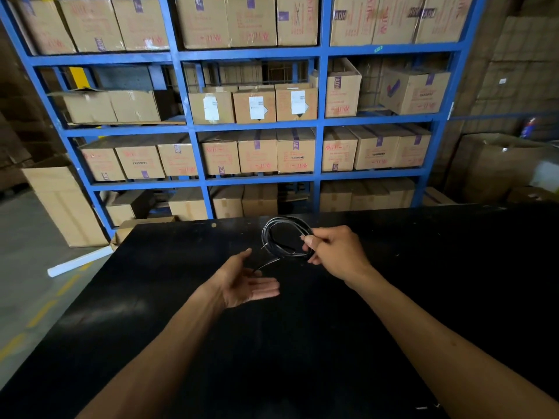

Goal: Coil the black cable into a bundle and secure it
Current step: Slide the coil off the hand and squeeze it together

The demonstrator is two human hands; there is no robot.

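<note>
Head view: right hand (334, 252) pinching cable (279, 237)

The black cable (279, 237), wound into several round loops, hung tilted above the dark table, one loose end trailing down-left.

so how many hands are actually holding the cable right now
1. The right hand pinches the coiled black cable above the black table. The left hand is open, palm up, beside the loose end, holding nothing.

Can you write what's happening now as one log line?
right hand: pinches coiled black cable | left hand: open, palm up | loose end: hanging | tie: none seen
</note>
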